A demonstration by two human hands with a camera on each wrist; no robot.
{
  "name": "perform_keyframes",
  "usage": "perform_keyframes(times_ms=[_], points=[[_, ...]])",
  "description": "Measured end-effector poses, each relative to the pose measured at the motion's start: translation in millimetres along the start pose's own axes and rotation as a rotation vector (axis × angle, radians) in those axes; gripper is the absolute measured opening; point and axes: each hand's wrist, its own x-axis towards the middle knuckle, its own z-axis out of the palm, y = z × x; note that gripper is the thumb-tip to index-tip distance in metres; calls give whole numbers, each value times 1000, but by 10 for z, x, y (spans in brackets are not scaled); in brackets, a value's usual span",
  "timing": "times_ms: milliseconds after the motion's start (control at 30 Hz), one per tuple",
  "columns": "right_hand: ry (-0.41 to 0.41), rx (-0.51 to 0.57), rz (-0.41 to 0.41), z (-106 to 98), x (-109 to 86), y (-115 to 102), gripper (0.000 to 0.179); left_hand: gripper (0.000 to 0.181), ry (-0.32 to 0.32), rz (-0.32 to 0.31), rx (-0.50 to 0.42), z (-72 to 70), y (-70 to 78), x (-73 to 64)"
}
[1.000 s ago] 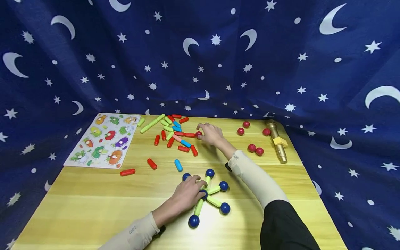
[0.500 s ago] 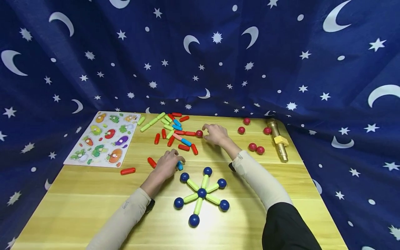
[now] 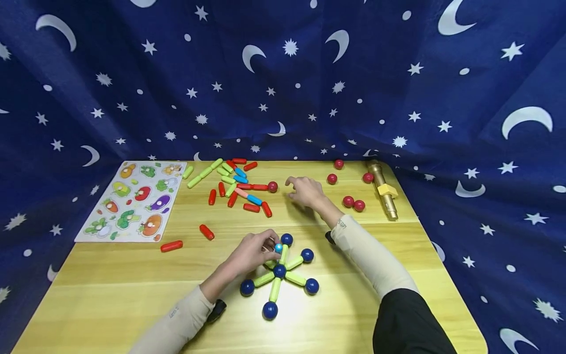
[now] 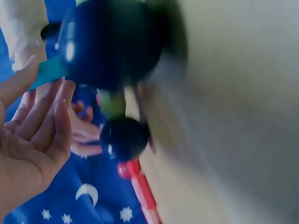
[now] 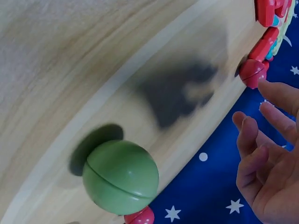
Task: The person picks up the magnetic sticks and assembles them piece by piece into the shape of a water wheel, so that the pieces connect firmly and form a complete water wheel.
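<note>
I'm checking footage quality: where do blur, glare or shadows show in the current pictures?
Left wrist: nearest blue ball blurred, with a glint; right wrist: soft dark shadow on the table, another beside the green ball; head: mostly sharp, pale glare on table's near part.

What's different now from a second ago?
The left hand picked up the blue rod and brought it right, over to the blue-and-green star. The right hand drew away from the red ball beside the red rods. The star, ball and red rods stayed put.
</note>
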Motion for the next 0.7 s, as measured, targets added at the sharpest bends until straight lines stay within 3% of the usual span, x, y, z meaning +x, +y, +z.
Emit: perform_keyframes(times_ms=[100, 167, 367, 467, 567, 633, 700], points=[[-28, -4, 3, 14, 14, 9, 37, 19, -51, 2, -2, 80, 35, -39], [-36, -5, -6, 17, 28, 3, 37, 19, -45, -11, 2, 85, 14, -39], [-48, 25, -117, 1, 32, -107, 38, 18, 148, -159, 17, -110, -235, 19], [-205, 27, -233, -40, -146, -223, 37, 18, 226, -243, 42, -250, -404, 68], [-368, -15, -348, -30, -455, -342, 35, 19, 245, -282, 77, -345, -536, 103], [-400, -57, -400, 18, -616, -388, 31, 20, 239, -282, 55, -395, -576, 109], [-368, -78, -429, 68, -690, -413, 26, 20, 228, -272, 11, -422, -586, 98]])
